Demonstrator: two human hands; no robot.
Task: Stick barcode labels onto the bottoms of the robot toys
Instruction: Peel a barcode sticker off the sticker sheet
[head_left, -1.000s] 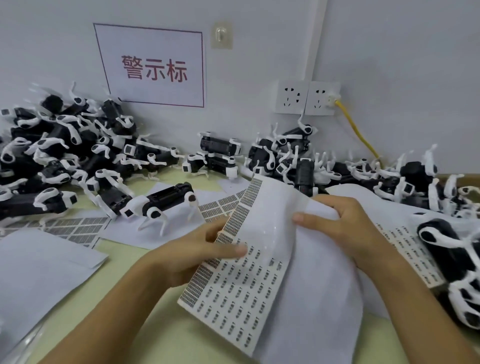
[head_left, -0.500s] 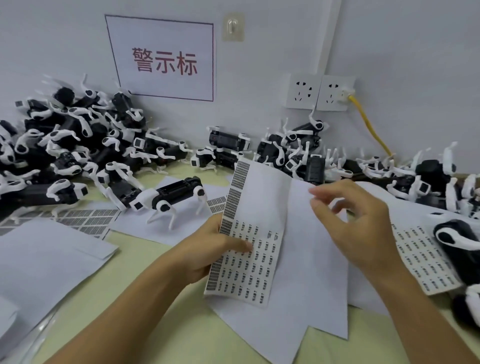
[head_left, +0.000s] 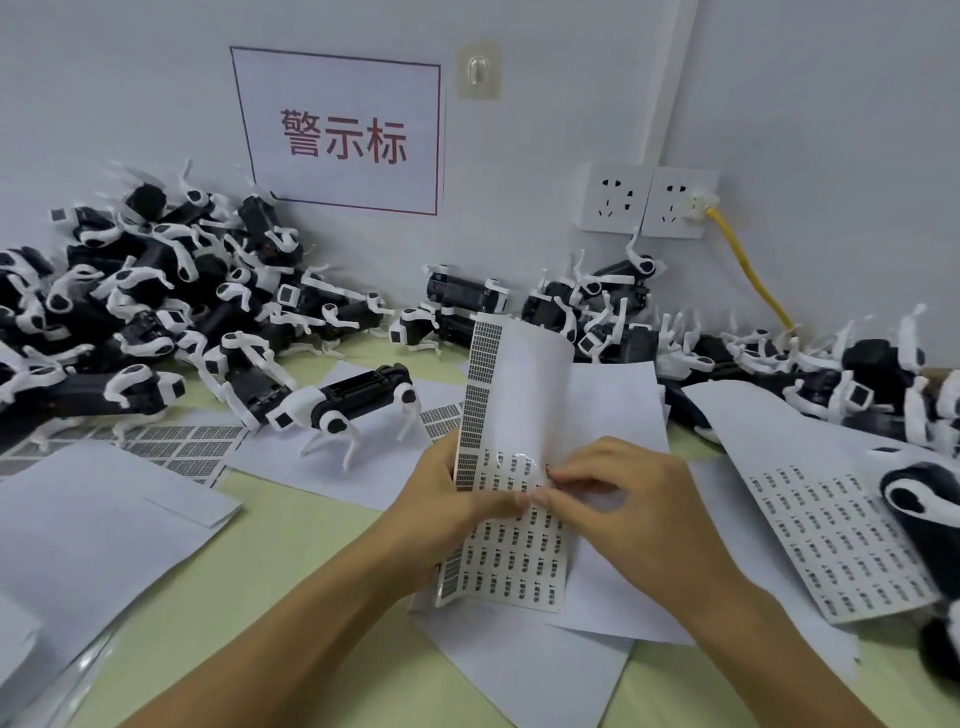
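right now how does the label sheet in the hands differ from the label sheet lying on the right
The held label sheet is gripped by the left hand and raised, its top curling over; the right label sheet lies on the table. The right hand pinches at the held sheet; nothing grips the right one. Both carry rows of small dark barcode labels.

light: even, soft | shadows: faint | edges: wide-angle bowed, blurred

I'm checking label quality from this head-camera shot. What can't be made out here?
- Print on the white barcode label sheet: too small to read.
- Whether a label has lifted: right hand fingers cover that spot.
- Black-and-white robot toy at right: cut off by the frame edge.
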